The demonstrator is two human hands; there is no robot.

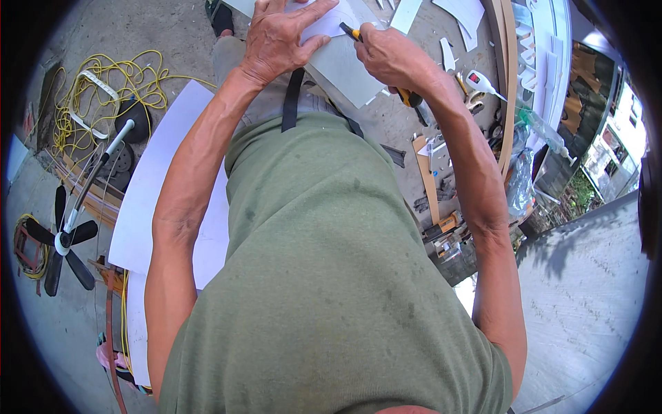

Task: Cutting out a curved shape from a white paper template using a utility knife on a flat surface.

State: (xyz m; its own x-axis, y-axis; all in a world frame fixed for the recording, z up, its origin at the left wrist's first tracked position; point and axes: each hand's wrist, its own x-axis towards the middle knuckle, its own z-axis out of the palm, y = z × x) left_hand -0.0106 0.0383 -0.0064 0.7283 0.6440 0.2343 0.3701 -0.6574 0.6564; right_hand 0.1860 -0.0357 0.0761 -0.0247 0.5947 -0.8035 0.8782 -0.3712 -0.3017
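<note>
Nearest to you, your green shirt point(331, 276) fills the lower frame, with both bare forearms running up from it toward the work. A dark strap point(292, 100) hangs down your front onto grey trousers point(276, 96). Your left hand point(279, 38) lies flat with fingers spread, pressing a pale grey sheet point(348, 69) down; its grip holds nothing, it only bears on the sheet. Your right hand point(389, 55) is closed around a yellow-and-black utility knife point(352, 31), the front of the tool meeting the sheet just beside your left fingertips and the handle end showing below your wrist. The sheet rests across your lap area and extends toward the top edge; its far end is cut off by the frame. To your left, a large white board point(165, 186) lies on the concrete floor point(69, 324), partly under your arm. Beyond it sit a coil of yellow cable point(89, 90), a white frame piece point(96, 86) and a fan point(65, 238) with dark blades lying on the floor. To your right, small tools and offcuts point(441, 228) are scattered on the ground, with a white-handled tool point(483, 83) near white strips point(462, 14) and a long curved wooden edge point(509, 83) farther out.
</note>
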